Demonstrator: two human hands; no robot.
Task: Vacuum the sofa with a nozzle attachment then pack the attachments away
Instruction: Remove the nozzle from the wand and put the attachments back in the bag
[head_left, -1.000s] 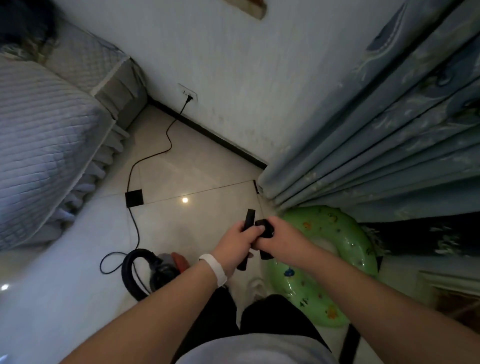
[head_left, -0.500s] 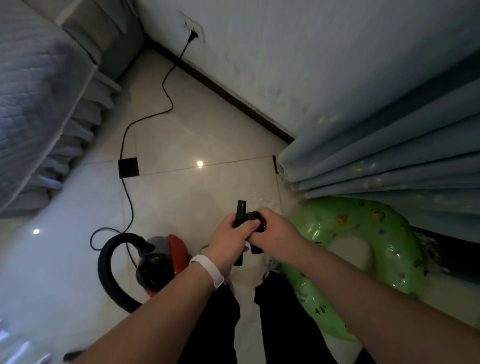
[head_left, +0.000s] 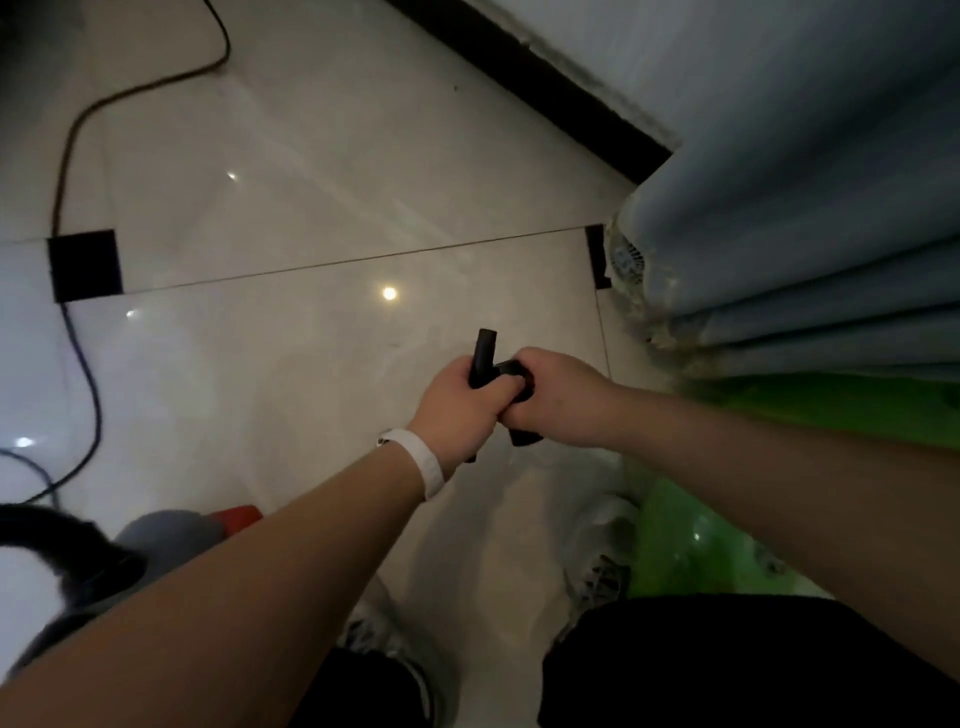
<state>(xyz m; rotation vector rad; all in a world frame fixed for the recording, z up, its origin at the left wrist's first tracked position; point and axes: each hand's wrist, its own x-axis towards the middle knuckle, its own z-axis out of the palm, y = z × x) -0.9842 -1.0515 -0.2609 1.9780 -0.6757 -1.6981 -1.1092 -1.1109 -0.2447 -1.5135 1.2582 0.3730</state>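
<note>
– So, how do the fingers lie?
– Those of the left hand are curled tight round a slim black nozzle attachment, whose tip pokes up above the fist. The right hand is wrapped round a second attachment, black and stubbier, and its lower end shows below the palm. The two fists touch.
– Are the two pieces joined?
– Cannot tell, because the fingers cover the spot where they meet.
– And round about?
– A white wristband sits on the left wrist. Both hands are held out over the pale tiled floor. The vacuum cleaner, grey with a red part, stands low on the left with its black hose curving beside it. A cord trails across the tiles. Right of the hands are a green swim ring and a grey-blue curtain.
</note>
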